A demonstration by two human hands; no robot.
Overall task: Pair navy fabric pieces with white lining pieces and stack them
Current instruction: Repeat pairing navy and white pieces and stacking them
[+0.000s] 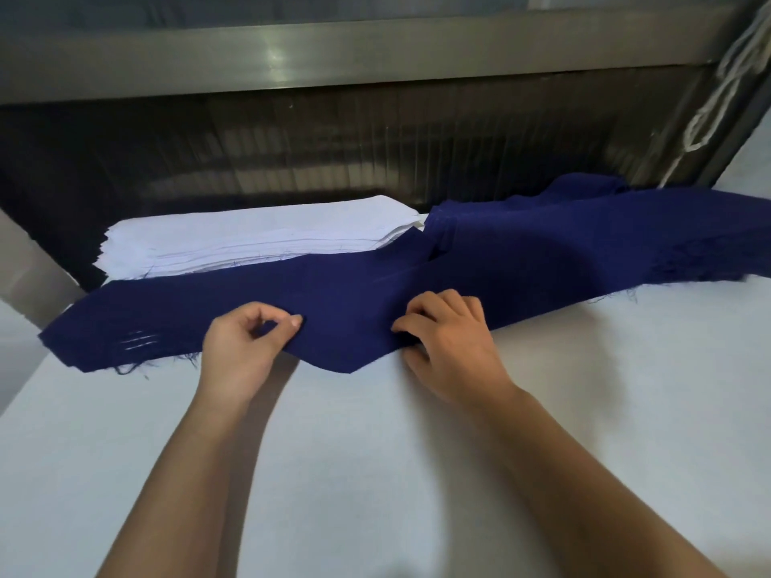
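Navy fabric piece on white table, long axis from 9 to 3 o'clock, near edge pinched between thumb and forefinger of left hand and gripped under curled fingers of right hand. White lining stack just beyond, at 11 o'clock, nearer the left hand. No legible writing.
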